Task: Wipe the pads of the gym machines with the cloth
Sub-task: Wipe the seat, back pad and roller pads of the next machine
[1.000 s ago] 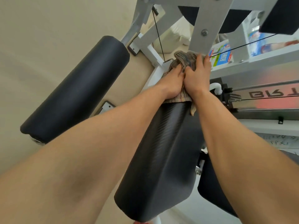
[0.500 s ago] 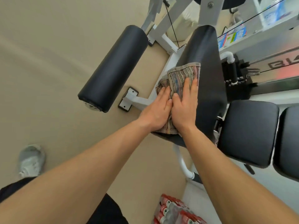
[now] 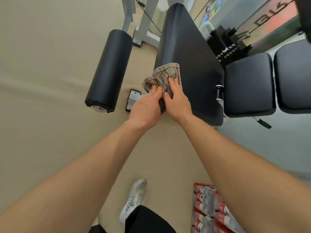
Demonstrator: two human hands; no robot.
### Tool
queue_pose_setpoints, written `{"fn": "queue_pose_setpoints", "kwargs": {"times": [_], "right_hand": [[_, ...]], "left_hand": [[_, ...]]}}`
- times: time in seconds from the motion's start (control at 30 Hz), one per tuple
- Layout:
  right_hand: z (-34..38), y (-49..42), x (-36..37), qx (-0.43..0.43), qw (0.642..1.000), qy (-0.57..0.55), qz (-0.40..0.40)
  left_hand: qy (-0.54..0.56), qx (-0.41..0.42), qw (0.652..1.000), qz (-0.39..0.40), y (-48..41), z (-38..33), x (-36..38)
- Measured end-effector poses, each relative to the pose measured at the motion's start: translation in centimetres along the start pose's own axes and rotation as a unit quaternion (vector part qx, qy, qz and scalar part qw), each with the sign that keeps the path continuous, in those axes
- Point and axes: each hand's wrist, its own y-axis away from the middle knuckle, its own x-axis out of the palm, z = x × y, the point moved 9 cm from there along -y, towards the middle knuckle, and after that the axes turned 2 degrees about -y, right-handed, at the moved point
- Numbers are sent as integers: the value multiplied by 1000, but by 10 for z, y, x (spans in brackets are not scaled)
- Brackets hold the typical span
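Note:
A long black pad (image 3: 193, 64) of the gym machine runs away from me at centre. A striped, worn cloth (image 3: 168, 73) lies bunched over its left edge, near the pad's close end. My left hand (image 3: 146, 108) grips the bunched part of the cloth at the pad's side, fingers curled into it. My right hand (image 3: 176, 101) presses the cloth onto the pad's top with fingers laid over it. Both hands touch each other.
A black roller pad (image 3: 109, 69) hangs to the left over the beige floor. Two black seat pads (image 3: 249, 84) (image 3: 294, 78) lie to the right, with a weight stack (image 3: 232, 42) and cables behind. A pack of bottles (image 3: 208, 206) and my shoe (image 3: 134, 197) are below.
Both hands have drawn the cloth down the long pad toward me, from its far end to its near left edge. The cloth has gone from flat to bunched.

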Motion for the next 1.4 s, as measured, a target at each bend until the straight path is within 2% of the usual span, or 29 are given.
{"fn": "queue_pose_setpoints", "kwargs": {"times": [0.2, 0.33, 0.43, 0.53, 0.67, 0.87, 1.0, 1.23, 1.4], "right_hand": [[-33, -9, -9, 7, 999, 17, 37], [-72, -6, -15, 32, 996, 50, 70], [-85, 4, -26, 19, 996, 54, 62], [-94, 11, -35, 4, 995, 79, 64], [-112, 12, -39, -16, 993, 94, 75], [-172, 14, -27, 19, 986, 81, 143], [-208, 19, -25, 20, 986, 87, 143], [-232, -1, -31, 47, 990, 26, 130], [-237, -23, -35, 82, 989, -2, 121]], "left_hand": [[-150, 34, 987, -54, -4, -26, 18], [-265, 70, 959, -65, -2, -58, 32], [-333, 98, 936, -59, -2, -78, 45], [-339, 112, 933, -38, 1, -98, 60], [-347, 86, 934, -3, 0, -114, 79], [-375, 59, 923, 59, -5, -121, 100], [-410, 65, 906, 79, -18, -125, 120], [-465, 59, 878, 95, -55, -130, 137], [-470, 75, 872, 111, -90, -132, 147]]}}
